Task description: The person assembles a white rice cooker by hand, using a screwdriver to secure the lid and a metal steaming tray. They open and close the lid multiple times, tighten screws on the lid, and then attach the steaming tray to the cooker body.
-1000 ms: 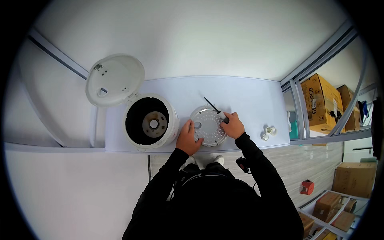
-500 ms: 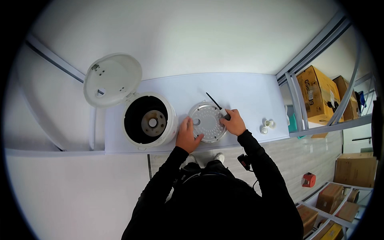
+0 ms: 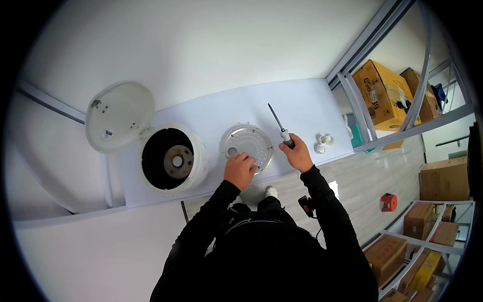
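Note:
My right hand [image 3: 300, 155] is wrapped round the grey-and-white handle of a screwdriver [image 3: 277, 121]. Its dark shaft points up and away, clear of the plate. To its left a round metal plate [image 3: 251, 137] with many small holes and one larger hole lies on the white table. My left hand [image 3: 240, 171] rests over the plate's near edge, fingers bent and drawn toward the thumb; anything between the fingertips is too small to make out. Left of that stands a white rice cooker [image 3: 200, 163], its lid [image 3: 119, 117] raised and a metal heating plate [image 3: 178, 162] at the bottom.
Several small white cups [image 3: 322, 143] stand at the table's right end. Beyond are grey shelf frames [image 3: 359, 113] with a large yellow cardboard box [image 3: 385, 95]. A red stool [image 3: 388, 202] is on the floor at right, near stacked brown boxes [image 3: 420, 219].
My right hand has lifted the screwdriver off the plate and moved it slightly right. My left hand has shifted from the plate's left rim onto its near part. The view has turned somewhat.

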`<action>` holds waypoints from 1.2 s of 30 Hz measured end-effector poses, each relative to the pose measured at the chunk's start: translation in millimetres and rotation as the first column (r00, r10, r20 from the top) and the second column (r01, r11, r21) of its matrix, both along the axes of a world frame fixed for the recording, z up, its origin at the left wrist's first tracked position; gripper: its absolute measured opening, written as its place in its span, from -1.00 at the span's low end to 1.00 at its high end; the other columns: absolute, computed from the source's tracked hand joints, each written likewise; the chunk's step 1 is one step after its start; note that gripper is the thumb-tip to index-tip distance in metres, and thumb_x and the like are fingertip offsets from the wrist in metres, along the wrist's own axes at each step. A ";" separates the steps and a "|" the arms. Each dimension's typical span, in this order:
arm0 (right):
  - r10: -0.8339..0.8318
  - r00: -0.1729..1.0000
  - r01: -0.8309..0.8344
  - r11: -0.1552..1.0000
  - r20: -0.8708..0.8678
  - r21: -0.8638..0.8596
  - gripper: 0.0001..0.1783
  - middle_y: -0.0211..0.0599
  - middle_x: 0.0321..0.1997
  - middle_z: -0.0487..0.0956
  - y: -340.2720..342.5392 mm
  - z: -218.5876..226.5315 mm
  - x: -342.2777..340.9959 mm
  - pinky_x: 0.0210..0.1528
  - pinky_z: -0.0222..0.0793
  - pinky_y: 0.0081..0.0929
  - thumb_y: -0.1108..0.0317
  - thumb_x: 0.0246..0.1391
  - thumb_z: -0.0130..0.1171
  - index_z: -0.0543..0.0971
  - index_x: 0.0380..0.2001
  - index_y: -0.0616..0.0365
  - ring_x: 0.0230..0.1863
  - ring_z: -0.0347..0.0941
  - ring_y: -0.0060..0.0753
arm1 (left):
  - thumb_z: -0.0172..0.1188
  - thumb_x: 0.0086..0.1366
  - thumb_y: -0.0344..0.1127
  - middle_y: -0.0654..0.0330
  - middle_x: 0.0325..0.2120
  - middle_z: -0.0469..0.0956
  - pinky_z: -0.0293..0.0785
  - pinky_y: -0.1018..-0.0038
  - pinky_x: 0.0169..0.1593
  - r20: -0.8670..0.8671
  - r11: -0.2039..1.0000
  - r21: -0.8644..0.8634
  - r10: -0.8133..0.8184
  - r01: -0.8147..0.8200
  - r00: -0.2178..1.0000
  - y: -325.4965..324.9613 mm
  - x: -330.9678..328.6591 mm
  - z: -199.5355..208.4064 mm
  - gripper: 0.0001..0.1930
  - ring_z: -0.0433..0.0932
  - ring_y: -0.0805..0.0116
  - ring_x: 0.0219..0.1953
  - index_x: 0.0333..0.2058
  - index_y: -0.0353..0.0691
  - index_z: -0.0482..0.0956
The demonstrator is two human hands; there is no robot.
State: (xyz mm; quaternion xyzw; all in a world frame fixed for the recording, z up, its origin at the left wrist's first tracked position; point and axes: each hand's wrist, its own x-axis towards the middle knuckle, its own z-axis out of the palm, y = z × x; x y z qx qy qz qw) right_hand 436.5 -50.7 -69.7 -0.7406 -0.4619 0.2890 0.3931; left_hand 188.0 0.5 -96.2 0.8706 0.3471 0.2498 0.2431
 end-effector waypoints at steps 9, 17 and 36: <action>0.166 0.984 -0.168 0.985 -0.067 -0.030 -0.62 -0.25 -0.44 0.55 -9.3 21.5 28.8 -0.24 0.43 -0.36 0.25 0.14 0.35 0.61 -0.01 0.16 -0.40 0.46 -0.35 | 0.33 0.23 -0.24 0.30 -0.33 0.59 0.36 0.16 -0.09 -0.141 0.994 -0.079 0.063 -0.075 0.988 -12.0 18.4 -10.3 -0.91 0.56 0.13 -0.18 -0.29 0.00 0.74; 0.369 0.926 -0.371 0.929 -0.075 -0.016 -0.64 -0.39 -0.48 0.44 5.6 41.8 53.4 -0.30 0.35 -0.45 0.27 0.18 0.35 0.58 -0.02 0.19 -0.43 0.34 -0.48 | 0.25 0.34 -0.24 0.23 -0.34 0.64 0.41 0.20 -0.11 -0.249 0.956 0.053 0.291 -0.288 0.924 -26.1 38.8 -4.1 -0.88 0.60 0.18 -0.22 -0.26 -0.10 0.68; 0.727 0.674 -0.739 0.659 0.130 0.141 -0.55 -0.16 -0.33 0.58 -25.2 119.2 97.2 -0.26 0.43 -0.30 0.39 0.12 0.34 0.62 0.11 0.09 -0.37 0.51 -0.11 | 0.19 0.50 -0.30 0.24 -0.31 0.65 0.50 0.55 -0.12 0.626 0.722 -0.673 0.672 -0.161 0.396 -41.7 72.6 78.7 -0.80 0.56 0.51 -0.29 -0.09 -0.33 0.62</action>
